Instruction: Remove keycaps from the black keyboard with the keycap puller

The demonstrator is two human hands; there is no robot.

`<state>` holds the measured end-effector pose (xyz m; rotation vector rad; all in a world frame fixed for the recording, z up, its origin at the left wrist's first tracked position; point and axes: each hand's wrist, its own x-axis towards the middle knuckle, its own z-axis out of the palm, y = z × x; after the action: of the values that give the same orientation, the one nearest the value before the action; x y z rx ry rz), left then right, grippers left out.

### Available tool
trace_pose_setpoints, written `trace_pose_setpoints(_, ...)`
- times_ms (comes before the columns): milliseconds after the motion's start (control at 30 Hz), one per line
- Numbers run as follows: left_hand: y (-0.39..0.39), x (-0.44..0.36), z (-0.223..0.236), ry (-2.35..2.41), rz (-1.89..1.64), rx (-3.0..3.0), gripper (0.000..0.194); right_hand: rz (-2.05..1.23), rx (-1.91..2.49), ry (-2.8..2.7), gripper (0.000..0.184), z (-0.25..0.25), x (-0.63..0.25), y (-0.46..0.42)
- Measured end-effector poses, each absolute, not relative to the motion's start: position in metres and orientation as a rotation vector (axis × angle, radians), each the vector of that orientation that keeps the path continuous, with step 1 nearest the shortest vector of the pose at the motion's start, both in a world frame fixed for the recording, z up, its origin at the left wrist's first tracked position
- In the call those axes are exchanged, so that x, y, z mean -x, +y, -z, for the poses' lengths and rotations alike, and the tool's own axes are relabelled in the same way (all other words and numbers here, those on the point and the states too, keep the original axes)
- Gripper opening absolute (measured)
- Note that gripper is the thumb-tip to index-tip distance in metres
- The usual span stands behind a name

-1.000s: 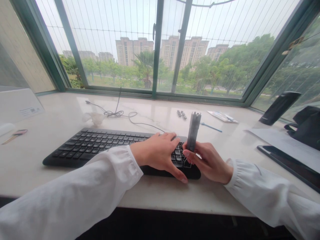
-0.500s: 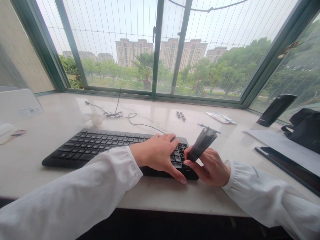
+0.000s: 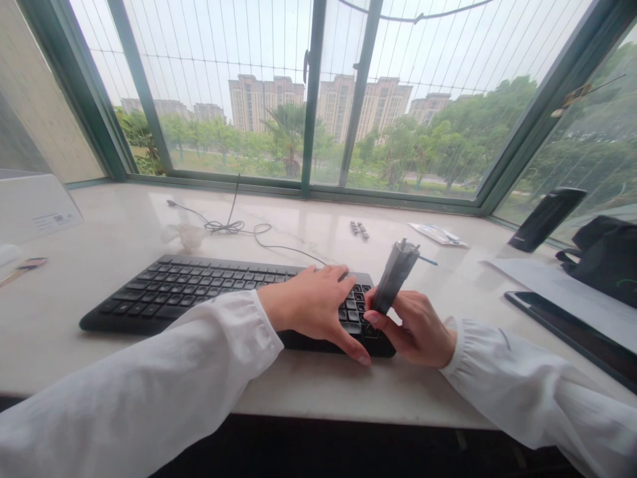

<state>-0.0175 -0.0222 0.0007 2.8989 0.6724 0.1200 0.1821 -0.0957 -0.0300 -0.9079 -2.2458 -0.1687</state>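
Black keyboard [image 3: 174,291], long axis across frame, centre-left. Left hand [image 3: 313,302] over its right part, fingers spread. Right hand [image 3: 415,325], right of centre, pinches dark tool [image 3: 396,275], top leaning right; keyboard's right end just left.

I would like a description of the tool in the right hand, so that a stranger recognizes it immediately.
On the pale counter by the window lies a long black keyboard. At its right end, the right hand holds the tool, a tilted dark bar. Unlike the thin blue stick behind, it is thick, with a pronged upper end.
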Motion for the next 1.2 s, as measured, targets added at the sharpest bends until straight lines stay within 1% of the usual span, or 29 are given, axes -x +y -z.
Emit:
trace_pose_setpoints(133,-0.0225,0.0178,-0.0003,0.668,-0.129,-2.904,0.108,0.130,0.927,-2.237,0.013,0.0297,-0.1822,-0.0964)
trace_pose_setpoints(633,-0.0224,0.0170,0.0000,0.672,-0.135,-2.895,0.109,0.112,0.943,-2.226,0.014,0.0297,-0.1824,-0.0970)
trace_pose_setpoints(800,-0.0229,0.0170,-0.0007,0.684,-0.122,-2.893,0.112,-0.005,0.996,-2.209,0.016,0.0271,-0.1808,-0.0977)
trace_pose_setpoints(933,-0.0237,0.0171,-0.0017,0.691,-0.109,-2.894,0.110,-0.108,1.032,-2.190,0.015,0.0264,-0.1801,-0.0973)
trace_pose_setpoints(1000,-0.0237,0.0169,-0.0015,0.690,-0.110,-2.895,0.110,-0.072,1.021,-2.199,0.015,0.0268,-0.1800,-0.0971)
trace_pose_setpoints(1200,-0.0222,0.0166,-0.0006,0.673,-0.133,-2.892,0.109,0.166,0.880,-2.252,0.011,0.0297,-0.1814,-0.0975)
